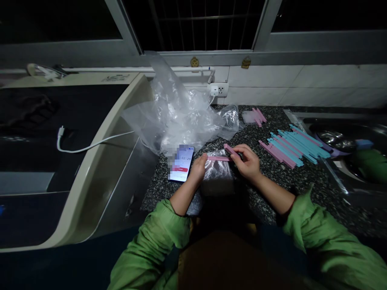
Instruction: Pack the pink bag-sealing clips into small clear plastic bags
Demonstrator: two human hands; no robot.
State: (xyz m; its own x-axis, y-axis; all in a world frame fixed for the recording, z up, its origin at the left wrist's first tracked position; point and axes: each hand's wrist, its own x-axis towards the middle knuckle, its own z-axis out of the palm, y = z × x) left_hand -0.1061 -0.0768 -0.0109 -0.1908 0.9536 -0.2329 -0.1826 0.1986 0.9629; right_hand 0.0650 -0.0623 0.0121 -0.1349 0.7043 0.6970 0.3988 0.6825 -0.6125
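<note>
My left hand [198, 167] pinches the left end of a pink sealing clip [219, 158] that lies across the top of a small clear plastic bag [218, 174] on the dark granite counter [272, 177]. My right hand [248, 161] grips the clip's right end, where its hinged arm sticks up at an angle. Both hands are closed on the clip. The bag lies flat under my hands, and its lower part is dark and hard to make out.
A phone [181, 163] with a lit timer screen lies left of my hands. Crumpled clear plastic bags [178, 112] are piled behind it. A heap of blue and pink clips [292, 147] lies to the right, beside a steel sink [347, 141]. More pink clips [255, 116] sit farther back.
</note>
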